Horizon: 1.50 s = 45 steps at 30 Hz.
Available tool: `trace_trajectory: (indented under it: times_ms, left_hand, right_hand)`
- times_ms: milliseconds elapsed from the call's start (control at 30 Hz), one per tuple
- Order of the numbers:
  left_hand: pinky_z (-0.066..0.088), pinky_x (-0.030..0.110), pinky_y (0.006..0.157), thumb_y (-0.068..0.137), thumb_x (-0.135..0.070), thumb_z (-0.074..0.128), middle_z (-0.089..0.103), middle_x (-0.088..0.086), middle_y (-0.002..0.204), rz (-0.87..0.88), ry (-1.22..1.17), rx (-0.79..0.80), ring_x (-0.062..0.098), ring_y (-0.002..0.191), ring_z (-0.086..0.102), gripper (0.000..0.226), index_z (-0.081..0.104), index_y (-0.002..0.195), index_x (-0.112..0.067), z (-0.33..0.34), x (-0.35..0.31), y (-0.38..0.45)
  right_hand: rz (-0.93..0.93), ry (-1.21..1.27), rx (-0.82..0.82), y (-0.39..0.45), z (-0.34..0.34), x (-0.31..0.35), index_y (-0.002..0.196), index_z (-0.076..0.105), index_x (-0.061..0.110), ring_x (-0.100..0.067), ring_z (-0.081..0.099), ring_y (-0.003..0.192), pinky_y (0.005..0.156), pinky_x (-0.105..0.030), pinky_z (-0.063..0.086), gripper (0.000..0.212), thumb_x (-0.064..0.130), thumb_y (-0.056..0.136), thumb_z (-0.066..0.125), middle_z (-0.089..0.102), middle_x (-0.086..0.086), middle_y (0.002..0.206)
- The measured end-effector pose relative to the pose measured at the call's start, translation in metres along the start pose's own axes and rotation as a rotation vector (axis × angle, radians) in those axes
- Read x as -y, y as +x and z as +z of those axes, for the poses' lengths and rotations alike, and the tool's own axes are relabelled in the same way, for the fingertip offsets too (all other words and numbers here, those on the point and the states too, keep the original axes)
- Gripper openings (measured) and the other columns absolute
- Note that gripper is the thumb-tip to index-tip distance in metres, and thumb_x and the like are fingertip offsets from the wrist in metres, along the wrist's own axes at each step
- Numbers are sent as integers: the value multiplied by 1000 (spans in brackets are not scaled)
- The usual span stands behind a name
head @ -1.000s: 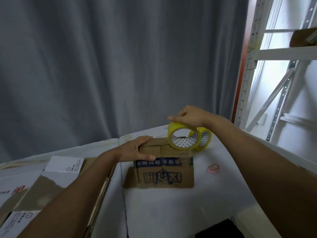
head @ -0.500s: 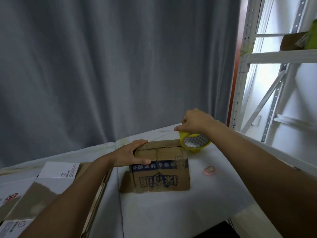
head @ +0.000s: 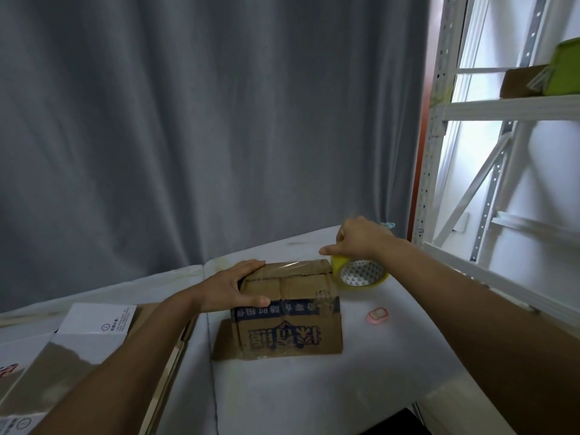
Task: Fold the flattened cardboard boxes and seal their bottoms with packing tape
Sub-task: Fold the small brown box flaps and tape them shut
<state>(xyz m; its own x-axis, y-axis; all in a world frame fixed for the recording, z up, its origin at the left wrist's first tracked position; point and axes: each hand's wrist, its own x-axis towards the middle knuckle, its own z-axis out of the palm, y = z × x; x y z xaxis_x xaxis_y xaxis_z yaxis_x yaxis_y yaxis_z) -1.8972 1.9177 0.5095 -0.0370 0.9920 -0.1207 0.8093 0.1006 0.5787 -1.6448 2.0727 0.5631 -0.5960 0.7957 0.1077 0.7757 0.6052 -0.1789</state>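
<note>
The cardboard box (head: 287, 315) carries a dark blue band of pale Chinese characters and, below it, a row of large dark blue characters; all stand upside down to the camera and are too blurred to read surely. The white flattened carton (head: 100, 324) at the left bears a small circled mark and lines of fine print, too small to read.

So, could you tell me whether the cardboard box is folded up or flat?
Folded up: the cardboard box stands on the table, flaps closed on top.
</note>
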Motion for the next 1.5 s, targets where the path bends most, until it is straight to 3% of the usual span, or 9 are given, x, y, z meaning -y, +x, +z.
trace_trajectory:
  times_ms: [200, 533, 633, 733, 967, 1133, 1267, 1367, 1500]
  left_hand:
    - [31, 21, 103, 80, -51, 70, 27, -14, 147, -1, 0, 9, 6, 127, 33, 87, 21, 151, -36, 0, -1, 0]
    - [31, 21, 103, 78, -53, 71, 30, -16, 146, 0, -5, -13, 7, 128, 35, 87, 24, 150, -37, 0, -1, 0]
    - [30, 18, 101, 79, -52, 71, 29, -18, 145, 0, -6, -15, 5, 127, 34, 87, 24, 150, -37, 0, 1, 0]
    - [29, 18, 103, 80, -52, 71, 27, -18, 145, -2, 5, -5, 4, 127, 33, 87, 22, 151, -37, -1, -1, 0]
    - [26, 32, 116, 80, -65, 63, 16, -7, 159, -32, 202, 128, 15, 141, 27, 97, 9, 154, -32, -11, -13, 5]
    - [-14, 39, 118, 63, -92, 35, -15, -4, 162, 42, 643, 47, 14, 149, -11, 121, -9, 155, -26, 9, -30, 8]
    - [-10, 26, 116, 91, -66, 38, -2, -5, 163, 220, 742, -216, 11, 150, -1, 84, 2, 156, -27, 35, -24, 2]
    - [-7, 29, 120, 93, -51, 40, 4, -3, 163, 193, 697, -208, 10, 150, 3, 78, 4, 156, -22, 41, -14, 1]
    - [-7, 29, 120, 87, -43, 41, 8, 0, 163, 124, 651, -225, 11, 149, 5, 82, 2, 156, -22, 43, -14, 3]
  right_hand:
    - [41, 60, -2, -9, 16, -7, 54, 46, 17, -13, 48, 56, 56, -27, 36, 58, 68, 81, 58, 47, 2, 56]
    - [-9, 232, -31, 0, 47, -25, 50, 35, 16, -15, 37, 50, 55, -32, 30, 64, 68, 78, 60, 34, 0, 50]
    - [-20, 231, -10, 4, 52, -29, 82, 67, 24, -14, 58, 78, 72, -33, 46, 48, 71, 78, 57, 62, 2, 81]
    - [-61, 247, 59, 3, 53, -29, 122, 63, 35, -18, 58, 110, 95, -37, 46, 54, 69, 81, 55, 63, 1, 125]
    - [-55, 252, 135, -3, 48, -23, 128, 59, 37, -19, 52, 120, 103, -37, 41, 50, 64, 86, 53, 58, -1, 134]
    - [-60, 266, 130, -6, 49, -23, 122, 61, 39, -19, 53, 118, 107, -41, 34, 41, 61, 88, 51, 61, 0, 130]
    - [-39, 355, 73, -9, 57, -23, 106, 68, 36, -16, 59, 100, 105, -42, 35, 35, 61, 86, 54, 69, 2, 105]
    - [-7, 419, 64, -15, 57, -12, 103, 71, 24, -13, 55, 82, 81, -31, 43, 34, 53, 89, 59, 65, 3, 92]
    - [47, 337, 43, -21, 59, 5, 105, 68, 21, -19, 55, 96, 78, -33, 39, 37, 52, 91, 54, 64, -3, 101]
